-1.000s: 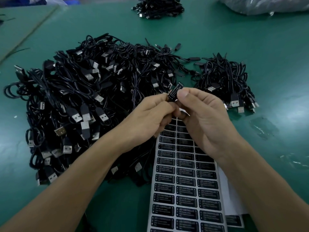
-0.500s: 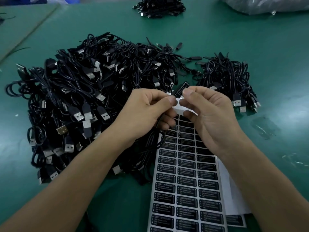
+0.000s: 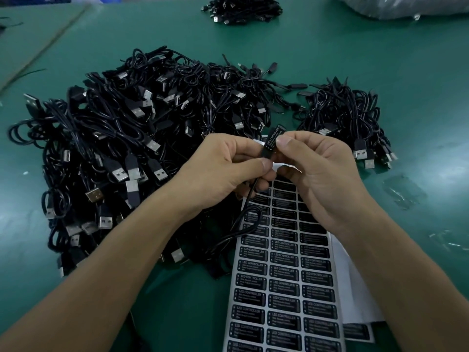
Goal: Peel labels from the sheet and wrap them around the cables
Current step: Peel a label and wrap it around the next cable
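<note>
A black label (image 3: 272, 141) printed "LED CONTROLLER" sits on a thin black cable (image 3: 247, 199), held up between both hands above the table. My left hand (image 3: 223, 171) pinches the cable just below the label, and the cable hangs down from it in a loop. My right hand (image 3: 319, 168) pinches the label's upper right side with thumb and forefinger. The label sheet (image 3: 284, 275), with rows of black labels on white backing, lies on the table under my right wrist.
A big heap of black USB cables (image 3: 121, 148) covers the green table (image 3: 418, 72) to the left. A smaller pile (image 3: 347, 123) lies to the right, another bundle (image 3: 241, 8) at the far edge. More sheets (image 3: 355, 301) lie under the label sheet.
Both hands have lifted slightly and the label now stands more upright between the fingertips. The cable loop below the left hand has come into view.
</note>
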Demonstrator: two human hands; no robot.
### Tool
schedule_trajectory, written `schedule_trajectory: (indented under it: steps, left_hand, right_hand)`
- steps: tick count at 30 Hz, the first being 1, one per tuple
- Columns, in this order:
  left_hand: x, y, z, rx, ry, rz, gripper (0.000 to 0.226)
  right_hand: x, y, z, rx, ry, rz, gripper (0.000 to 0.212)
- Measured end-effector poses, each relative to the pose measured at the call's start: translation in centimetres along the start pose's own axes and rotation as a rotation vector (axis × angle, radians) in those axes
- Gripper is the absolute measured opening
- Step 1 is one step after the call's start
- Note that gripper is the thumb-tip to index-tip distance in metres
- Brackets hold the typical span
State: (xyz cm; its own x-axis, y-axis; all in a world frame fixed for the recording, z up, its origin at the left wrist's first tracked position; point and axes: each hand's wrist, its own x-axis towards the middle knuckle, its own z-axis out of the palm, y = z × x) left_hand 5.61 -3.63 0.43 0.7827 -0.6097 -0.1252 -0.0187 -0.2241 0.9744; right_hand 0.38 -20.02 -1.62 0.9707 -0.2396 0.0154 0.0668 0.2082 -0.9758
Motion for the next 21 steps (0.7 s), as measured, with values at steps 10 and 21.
schedule_trajectory:
  steps: [10,21]
  left_hand:
    - [0.06,-0.35,0.13,0.011,0.017,0.013,0.01]
    - [0.02,-0.27,0.12,0.0,0.017,0.019,0.01]
  right_hand:
    - [0.01,0.06,-0.25,-0.054,-0.009,-0.03,0.015]
    - [0.18,0.28,-0.33,-0.095,-0.018,-0.044,0.014]
